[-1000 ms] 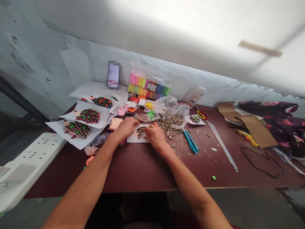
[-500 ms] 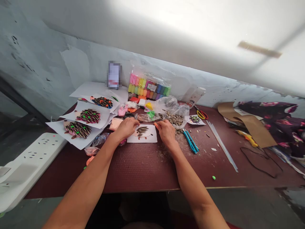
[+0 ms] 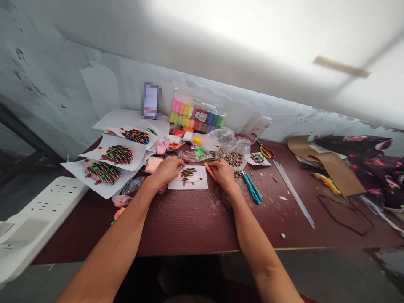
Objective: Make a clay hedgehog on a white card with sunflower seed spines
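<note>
A white card point(image 3: 203, 182) lies on the dark red table, bearing a hedgehog figure point(image 3: 188, 174) with striped seeds on its back. At the card's upper left corner is my left hand point(image 3: 170, 169), its fingers pressed together; whatever they grip is too small to make out. My right hand point(image 3: 222, 171) is closed on an orange tool point(image 3: 209, 170) beside the card's right edge. Behind that hand, a clear plastic bag point(image 3: 244, 147) holds many striped seeds point(image 3: 232, 158). A blue cutter point(image 3: 252, 188) rests to its right.
Finished-looking hedgehog sheets point(image 3: 116, 155) overlap at the left, near a white power strip point(image 3: 47, 206). Packed coloured clay point(image 3: 197, 115) stands at the back. Scissors point(image 3: 267, 151), clear sticks point(image 3: 293, 193) and a yellow glue gun point(image 3: 328, 183) lie on the right.
My right hand has shifted slightly right and down, and more of the orange tool shows beside the card. My left hand stays at the card's corner.
</note>
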`<state>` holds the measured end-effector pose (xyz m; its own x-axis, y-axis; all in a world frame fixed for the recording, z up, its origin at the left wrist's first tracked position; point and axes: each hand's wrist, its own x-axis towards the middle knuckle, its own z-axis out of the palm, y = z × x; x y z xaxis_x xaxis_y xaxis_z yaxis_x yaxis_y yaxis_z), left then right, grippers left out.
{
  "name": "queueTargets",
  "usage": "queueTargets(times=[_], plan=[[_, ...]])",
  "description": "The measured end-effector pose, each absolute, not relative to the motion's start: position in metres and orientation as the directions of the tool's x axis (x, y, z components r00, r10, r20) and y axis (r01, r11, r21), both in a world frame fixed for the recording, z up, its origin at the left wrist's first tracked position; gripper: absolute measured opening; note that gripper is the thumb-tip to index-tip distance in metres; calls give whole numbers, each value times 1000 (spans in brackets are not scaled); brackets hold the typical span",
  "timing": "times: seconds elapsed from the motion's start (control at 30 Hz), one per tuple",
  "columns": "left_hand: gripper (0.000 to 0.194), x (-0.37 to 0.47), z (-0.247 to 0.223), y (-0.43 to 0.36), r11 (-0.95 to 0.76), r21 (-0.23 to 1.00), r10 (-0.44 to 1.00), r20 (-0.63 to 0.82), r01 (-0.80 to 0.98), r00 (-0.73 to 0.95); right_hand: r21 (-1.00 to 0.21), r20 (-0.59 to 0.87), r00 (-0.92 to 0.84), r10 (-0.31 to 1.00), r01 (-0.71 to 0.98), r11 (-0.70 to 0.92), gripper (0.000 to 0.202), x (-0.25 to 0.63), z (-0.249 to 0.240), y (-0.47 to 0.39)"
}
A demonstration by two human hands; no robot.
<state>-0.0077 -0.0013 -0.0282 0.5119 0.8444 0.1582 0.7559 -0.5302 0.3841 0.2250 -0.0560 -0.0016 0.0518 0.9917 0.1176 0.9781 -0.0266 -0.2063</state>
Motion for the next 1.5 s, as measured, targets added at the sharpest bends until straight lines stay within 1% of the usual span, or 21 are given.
queueTargets(times=[0.23, 0.47, 0.53, 0.6, 0.7, 0.77, 0.83, 0.87, 0.93, 1.1, 1.2, 1.4, 1.47, 1.5], plan=[[32, -7, -27, -2, -518, 381, 851, 142, 766, 505, -163, 102, 61, 993, 986, -43, 32, 220, 3, -57], [32, -8, -28, -1, -519, 380, 852, 156, 766, 500, -180, 118, 76, 990, 982, -54, 24, 221, 0, -56], [32, -8, -29, -1, -520, 384, 851, 159, 763, 500, -217, 160, 92, 983, 975, -56, 21, 222, -2, -57], [33, -8, -28, -1, -519, 390, 851, 156, 760, 501, -281, 236, 104, 966, 959, -34, 18, 224, -4, -57], [32, -7, -27, -2, -520, 390, 851, 153, 760, 503, -402, 353, 87, 932, 913, 67, 15, 222, -5, -56], [32, -7, -26, -3, -521, 387, 850, 151, 761, 504, -468, 375, 52, 926, 873, 141, 15, 219, -5, -57], [32, -7, -25, -4, -522, 383, 849, 151, 762, 506, -499, 348, 4, 937, 847, 182, 17, 215, -2, -59], [32, -7, -25, -4, -523, 381, 849, 152, 763, 506, -496, 325, -17, 946, 848, 186, 17, 214, 0, -60], [32, -7, -25, -3, -523, 380, 849, 155, 763, 505, -447, 275, -40, 961, 879, 164, 17, 212, 4, -63], [31, -8, -27, -2, -530, 383, 845, 161, 756, 511, -228, 105, -44, 993, 971, 68, 15, 212, 11, -68], [31, -8, -27, -2, -528, 381, 847, 164, 759, 507, -150, 25, -42, 999, 988, 45, 14, 210, 11, -69], [31, -8, -27, -2, -528, 383, 846, 162, 757, 508, -81, -43, 24, 999, 996, -28, 18, 205, 16, -71], [31, -8, -27, -2, -528, 389, 846, 159, 755, 509, -97, -42, 22, 999, 995, -26, 19, 206, 18, -72], [31, -8, -27, -2, -527, 391, 846, 158, 755, 509, -123, -14, 17, 1000, 992, -19, 20, 207, 19, -72]])
